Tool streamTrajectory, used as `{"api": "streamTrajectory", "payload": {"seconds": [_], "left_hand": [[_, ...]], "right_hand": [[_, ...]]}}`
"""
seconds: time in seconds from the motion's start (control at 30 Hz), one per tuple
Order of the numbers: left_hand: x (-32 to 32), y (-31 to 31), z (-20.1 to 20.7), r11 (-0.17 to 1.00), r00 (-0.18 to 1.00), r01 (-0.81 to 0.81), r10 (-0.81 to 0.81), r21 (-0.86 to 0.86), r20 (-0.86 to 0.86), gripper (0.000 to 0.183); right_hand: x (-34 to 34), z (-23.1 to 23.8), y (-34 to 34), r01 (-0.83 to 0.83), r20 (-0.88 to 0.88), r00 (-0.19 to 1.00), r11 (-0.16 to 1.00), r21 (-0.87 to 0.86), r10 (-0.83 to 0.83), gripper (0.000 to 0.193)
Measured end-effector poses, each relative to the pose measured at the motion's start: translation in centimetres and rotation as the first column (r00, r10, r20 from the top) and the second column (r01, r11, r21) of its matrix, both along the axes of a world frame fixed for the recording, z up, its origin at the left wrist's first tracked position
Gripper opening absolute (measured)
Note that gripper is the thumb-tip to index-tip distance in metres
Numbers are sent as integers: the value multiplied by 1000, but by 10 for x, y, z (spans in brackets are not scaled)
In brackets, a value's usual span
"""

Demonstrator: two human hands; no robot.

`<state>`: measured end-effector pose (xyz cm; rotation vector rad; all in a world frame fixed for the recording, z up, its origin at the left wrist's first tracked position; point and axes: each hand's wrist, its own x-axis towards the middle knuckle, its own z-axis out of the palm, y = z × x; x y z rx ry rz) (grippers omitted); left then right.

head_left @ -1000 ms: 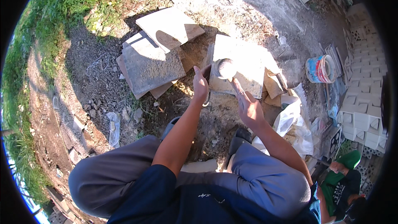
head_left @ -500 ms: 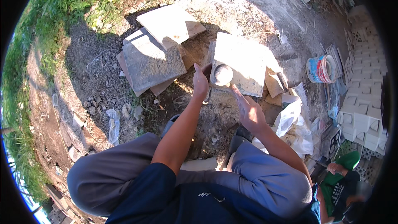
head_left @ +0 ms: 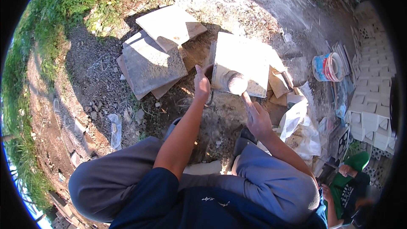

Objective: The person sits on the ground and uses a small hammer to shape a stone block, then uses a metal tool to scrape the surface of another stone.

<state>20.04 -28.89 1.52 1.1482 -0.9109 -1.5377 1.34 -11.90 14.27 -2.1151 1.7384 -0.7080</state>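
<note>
In front of me lies a square pale slab (head_left: pixel 243 61), with its far part in bright sun and its near edge toward me. Over that near edge is the thick round head of a mallet (head_left: pixel 236 84). My right hand (head_left: pixel 257 121) is closed round its short handle, index finger stretched along it. At the slab's left edge is my left hand (head_left: pixel 202 85), thumb side up. Its fingers are mostly hidden; they curl beside a dark, curved thing I cannot make out. Left of that hand is a stack of grey slabs (head_left: pixel 154 61), with a sunlit slab (head_left: pixel 171 25) leaning across it.
A paint-marked bucket (head_left: pixel 325 68) stands at the right, near stacked pale blocks (head_left: pixel 373 85). White plastic sheeting (head_left: pixel 303 127) lies beside my right forearm. Gravel (head_left: pixel 95 80) and green plants (head_left: pixel 80 8) cover the left. Another person (head_left: pixel 349 184) is at the lower right.
The mallet head has moved slightly right and nearer to me and tilted, showing its side. My right hand has shifted with it; my left hand remains at the slab's edge.
</note>
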Motion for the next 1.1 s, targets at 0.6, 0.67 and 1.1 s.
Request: {"api": "streamTrajectory", "payload": {"seconds": [0.6,0.67,1.1], "left_hand": [[5,-5,-26,995,961,-70,48,72,271,94],[5,-4,-31,999,970,-11,3,33,244,95],[11,-4,-7,999,977,48,-51,17,208,91]], "right_hand": [[-20,-2,13,111,-87,991,990,87,-103,82],[-19,7,11,94,-116,991,963,253,-66,79],[-26,8,17,105,-70,994,959,263,-89,82]]}}
